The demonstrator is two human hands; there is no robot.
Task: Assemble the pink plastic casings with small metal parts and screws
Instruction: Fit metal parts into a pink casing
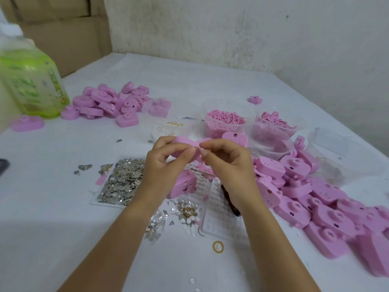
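Here my left hand (166,163) and right hand (227,161) are raised above the worktop (63,218), fingers curled, both pinching one pink casing (189,142) between them.

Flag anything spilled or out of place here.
Small metal parts lie scattered on the cloth left of their tray, and screws and clear bits are strewn loose in front of it. A lone pink casing sits apart, farther back.

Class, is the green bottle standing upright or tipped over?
Upright: the green bottle stands on its base at the table's left edge.
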